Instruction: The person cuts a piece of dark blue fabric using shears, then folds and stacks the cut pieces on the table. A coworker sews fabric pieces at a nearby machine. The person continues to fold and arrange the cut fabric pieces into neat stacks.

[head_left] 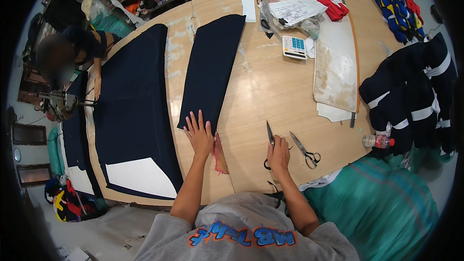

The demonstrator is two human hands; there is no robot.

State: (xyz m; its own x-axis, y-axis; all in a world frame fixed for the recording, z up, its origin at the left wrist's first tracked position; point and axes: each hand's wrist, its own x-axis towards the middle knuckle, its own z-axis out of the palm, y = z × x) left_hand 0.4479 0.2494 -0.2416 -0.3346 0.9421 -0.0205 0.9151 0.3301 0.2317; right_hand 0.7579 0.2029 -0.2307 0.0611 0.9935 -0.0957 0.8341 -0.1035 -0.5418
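My left hand (199, 135) lies flat, fingers spread, on the near end of a long dark navy fabric strip (212, 67) laid on the wooden table (266, 87). My right hand (278, 154) grips black-handled scissors (268, 137), blades pointing away, resting on the table. A small reddish scrap (220, 154) lies between my hands. A second pair of scissors (304, 151), silver, lies loose just right of my right hand.
A large navy cloth (133, 116) with a white paper pattern (140, 176) covers the table's left. Another person (72, 53) works at a sewing machine (60, 102) far left. A calculator (294, 47), papers, a board (336, 67), a bottle (378, 140) and stacked navy garments (415, 92) sit right.
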